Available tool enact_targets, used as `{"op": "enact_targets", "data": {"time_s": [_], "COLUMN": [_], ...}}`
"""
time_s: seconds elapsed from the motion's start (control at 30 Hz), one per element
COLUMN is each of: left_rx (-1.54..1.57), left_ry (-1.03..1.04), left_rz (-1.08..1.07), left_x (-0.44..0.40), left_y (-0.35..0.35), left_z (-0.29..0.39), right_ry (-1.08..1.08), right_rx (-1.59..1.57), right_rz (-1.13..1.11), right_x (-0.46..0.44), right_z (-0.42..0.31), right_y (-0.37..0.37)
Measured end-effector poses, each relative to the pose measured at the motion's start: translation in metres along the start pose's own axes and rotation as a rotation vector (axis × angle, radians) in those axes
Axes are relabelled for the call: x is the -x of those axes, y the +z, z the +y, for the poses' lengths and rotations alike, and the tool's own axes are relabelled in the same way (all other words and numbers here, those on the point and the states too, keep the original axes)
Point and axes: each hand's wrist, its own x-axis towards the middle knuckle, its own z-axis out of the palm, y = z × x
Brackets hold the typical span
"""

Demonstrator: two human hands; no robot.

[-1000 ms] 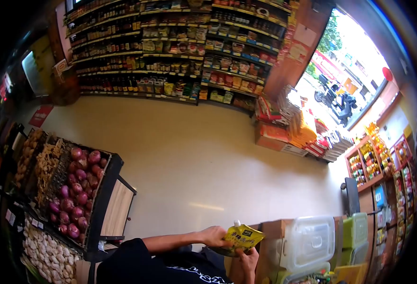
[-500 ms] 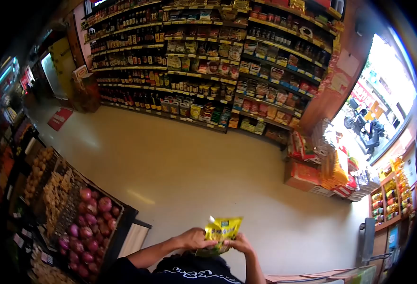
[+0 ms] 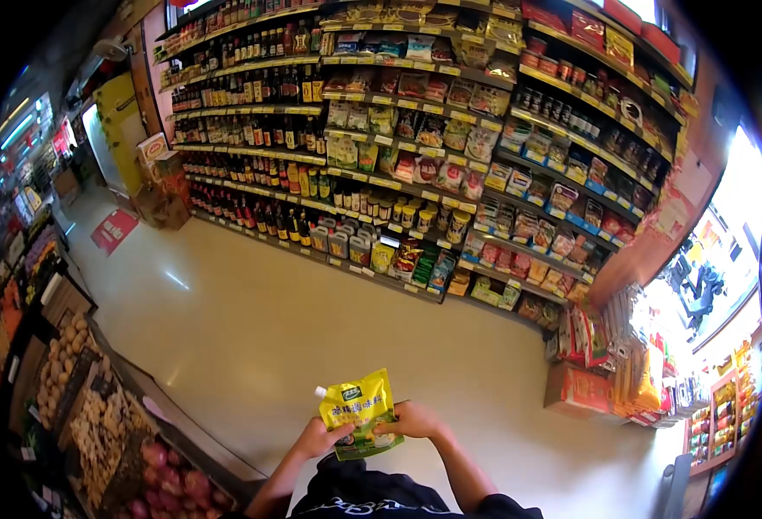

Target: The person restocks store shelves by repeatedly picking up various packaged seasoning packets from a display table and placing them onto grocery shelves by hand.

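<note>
A yellow and green spouted pouch of seasoning (image 3: 362, 405) is held up in front of my chest, its white cap at the upper left corner and its printed face toward me. My left hand (image 3: 318, 438) grips the pouch's lower left side, thumb across the front. On the opposite edge, my right hand (image 3: 415, 420) pinches it with the thumb pressed on the printed face. The fingers behind the pouch are hidden.
Shelves of bottles, jars and packets (image 3: 398, 147) line the far wall. Red onions (image 3: 173, 480), ginger (image 3: 108, 432) and potatoes (image 3: 65, 368) fill bins at lower left. Cartons and bags (image 3: 584, 385) are stacked at right beside a bright doorway. A red mat (image 3: 114, 232) lies on the floor.
The pouch has moved left and up in view and now tilts the other way, more of its front showing. Both hands keep hold of it. My view has shifted closer to the shelves.
</note>
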Motion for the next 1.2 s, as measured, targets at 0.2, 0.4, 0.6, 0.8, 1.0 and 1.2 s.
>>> {"op": "enact_targets", "data": {"time_s": [0.2, 0.4, 0.6, 0.8, 1.0, 1.2], "left_rx": [-0.172, -0.511, -0.692, -0.743, -0.682, -0.56], "left_ry": [-0.001, 0.243, 0.506, 0.651, 0.716, 0.727], "left_rz": [0.074, 0.032, 0.11, 0.242, 0.292, 0.274], "left_x": [-0.192, -0.374, -0.55, -0.734, -0.907, -1.054], "left_y": [-0.078, -0.116, -0.141, -0.158, -0.189, -0.225], "left_z": [0.05, 0.129, 0.175, 0.222, 0.278, 0.307], "right_ry": [-0.145, -0.068, -0.216, -0.233, -0.482, -0.615], "right_rx": [-0.062, -0.123, -0.249, -0.074, -0.039, 0.082], "right_rz": [0.296, 0.635, 0.881, 1.043, 1.145, 1.25], "right_x": [-0.159, -0.276, -0.399, -0.537, -0.66, -0.767], "right_z": [0.0, -0.002, 0.004, 0.013, -0.004, -0.014], "right_y": [-0.09, -0.207, -0.336, -0.49, -0.633, -0.737]}}
